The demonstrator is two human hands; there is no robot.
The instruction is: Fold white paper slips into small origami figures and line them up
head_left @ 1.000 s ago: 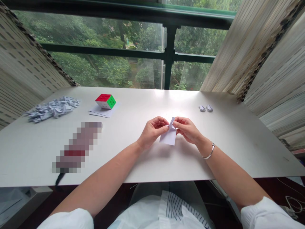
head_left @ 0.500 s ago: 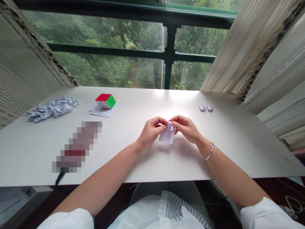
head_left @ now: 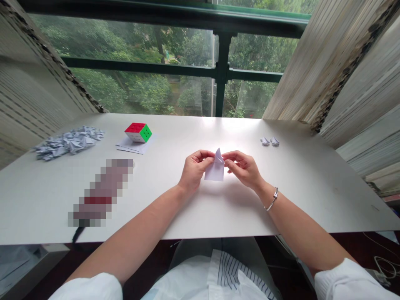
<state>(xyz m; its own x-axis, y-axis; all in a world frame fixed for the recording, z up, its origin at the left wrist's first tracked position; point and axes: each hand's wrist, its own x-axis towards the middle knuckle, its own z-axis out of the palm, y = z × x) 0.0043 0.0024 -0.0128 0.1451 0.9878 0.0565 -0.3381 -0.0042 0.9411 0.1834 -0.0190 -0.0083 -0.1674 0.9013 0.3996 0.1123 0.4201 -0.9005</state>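
Toward the back left of the white bench (head_left: 312,187), a puzzle cube (head_left: 138,132), red on top, with white and green sides. Nearer the front edge, a long object (head_left: 101,193) blurred out by pixels, with a dark strap (head_left: 78,232) at its near end. Beyond the bench, a green-framed window (head_left: 221,62), with leafy trees (head_left: 146,91) outside. Flanking it, a striped left curtain (head_left: 34,79) and a pale right curtain (head_left: 296,62), both with dark edging. At lower right, below bench level, a loose white cable (head_left: 375,263).

Cube (head_left: 138,132): sat on sheets (head_left: 142,148).
Folded pile (head_left: 70,143): lay left of cube.
2 folded pieces (head_left: 275,142): lay behind, right of paper (head_left: 213,173).
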